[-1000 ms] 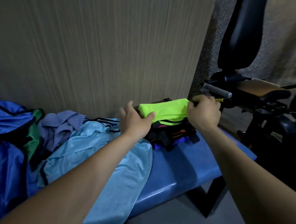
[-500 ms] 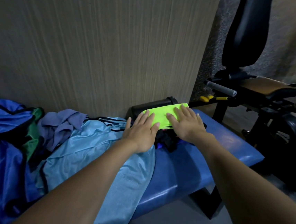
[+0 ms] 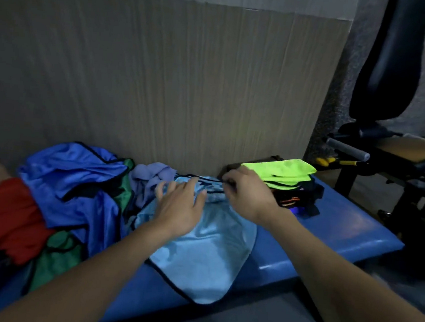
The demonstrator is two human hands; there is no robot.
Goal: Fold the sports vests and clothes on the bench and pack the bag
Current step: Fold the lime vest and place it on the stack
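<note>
Both hands have left the folded neon-green vest and moved left onto the light blue vest. On the left hand, the fingers are spread and nearly straight, lying flat on the far part of the light blue cloth, close to its black-trimmed neckline. On the right hand, the fingers are curled at the black trim of the same vest, at its far right corner; whether they actually pinch the trim cannot be told through the blur.

That light blue vest lies spread across the middle of the blue padded surface, its rounded near edge hanging over the front lip. Just right of the right hand, the neon-green vest sits folded on top of a stack of dark folded garments, at the far right of the surface against the wall panel. Left of the left hand lies a crumpled purple-grey cloth. Further left is a heap of unfolded clothes: a bright blue vest with black trim, a green vest beneath it, and a red garment at the far left edge. Beyond the right end of the surface stands black gym equipment with a padded back and a grey handle.
</note>
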